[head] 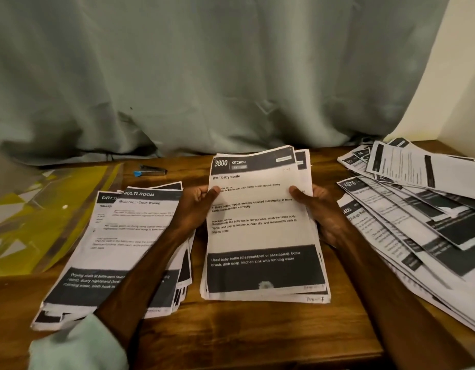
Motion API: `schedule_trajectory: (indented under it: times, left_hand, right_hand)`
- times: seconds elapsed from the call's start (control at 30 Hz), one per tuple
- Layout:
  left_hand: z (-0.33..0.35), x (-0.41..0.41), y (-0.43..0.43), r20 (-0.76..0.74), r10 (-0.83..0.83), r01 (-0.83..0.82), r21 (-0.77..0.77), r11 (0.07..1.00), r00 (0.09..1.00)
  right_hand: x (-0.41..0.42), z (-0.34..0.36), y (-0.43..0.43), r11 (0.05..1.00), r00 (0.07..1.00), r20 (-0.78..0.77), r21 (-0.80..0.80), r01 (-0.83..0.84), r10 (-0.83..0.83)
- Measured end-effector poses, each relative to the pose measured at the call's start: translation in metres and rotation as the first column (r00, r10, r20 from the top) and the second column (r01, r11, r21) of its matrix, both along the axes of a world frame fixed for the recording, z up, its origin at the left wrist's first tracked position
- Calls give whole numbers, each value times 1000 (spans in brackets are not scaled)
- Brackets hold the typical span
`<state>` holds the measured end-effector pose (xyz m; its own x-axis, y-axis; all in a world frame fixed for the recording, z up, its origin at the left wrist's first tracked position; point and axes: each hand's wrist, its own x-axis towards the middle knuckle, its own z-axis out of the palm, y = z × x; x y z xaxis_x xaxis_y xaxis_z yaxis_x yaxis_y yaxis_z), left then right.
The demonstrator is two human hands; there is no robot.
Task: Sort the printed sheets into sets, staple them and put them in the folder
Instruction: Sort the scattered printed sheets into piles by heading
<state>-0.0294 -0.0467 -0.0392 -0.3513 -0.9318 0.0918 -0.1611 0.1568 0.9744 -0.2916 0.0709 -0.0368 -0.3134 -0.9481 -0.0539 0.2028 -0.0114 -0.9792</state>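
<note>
A yellow see-through folder point(44, 209) lies flat at the far left of the wooden counter point(257, 329), partly under the hem of the pale grey-green curtain point(204, 76) that hangs across the back. Just right of the folder's far corner, near the curtain, lies a small dark stapler point(151, 170) with a blue end, apart from the papers.

In front of the stapler sits the left pile point(118, 249) of printed sheets, loosely squared and slightly fanned; its top sheet is headed "MULTI-ROOM", and a sheet beneath it shows the letters "DRES". The left forearm crosses over this pile, with a pale green sleeve point(78, 343) at the bottom edge.

The left hand point(196, 201) grips the left edge of the middle stack point(260, 222), thumb on the top sheet and fingers curled behind. That sheet reads "3800 KITCHEN" and "Wash baby bottle". The stack's near edge seems to rest on the counter, while the far end looks raised. The right hand point(319, 206) holds the opposite edge the same way, thumb on top.

To the right, a wide spread of sheets point(417, 209) lies overlapping and askew, reaching the counter's right edge. A cream wall point(465, 62) shows above them.
</note>
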Motion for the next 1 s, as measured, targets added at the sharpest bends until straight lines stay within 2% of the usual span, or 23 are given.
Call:
schedule_trajectory:
  times: [0.13, 0.3, 0.47, 0.7, 0.8, 1.0]
  left_hand:
    - [1, 3, 1, 85, 29, -19, -121, 992, 996]
    - [4, 17, -2, 16, 96, -88, -265, 960, 995]
    - [13, 33, -12, -162, 96, -110, -83, 990, 982]
    - [12, 40, -13, -197, -41, 63, 104, 993, 980]
    - [11, 41, -14, -208, -73, 107, 160, 981, 975]
    - [5, 43, -18, -403, -86, 179, 200, 963, 911]
  right_hand:
    - [2, 2, 1, 1000, 1000, 2, -5, 30, -30]
    - [-1, 6, 5, 995, 995, -7, -16, 95, -95]
    - [-4, 10, 9, 988, 988, 12, -28, 152, -152]
    - [-2, 11, 12, 984, 986, 5, -50, 169, -169]
    - [-3, 12, 13, 986, 987, 27, -57, 159, -158]
    - [-2, 14, 15, 984, 986, -3, -61, 167, -167]
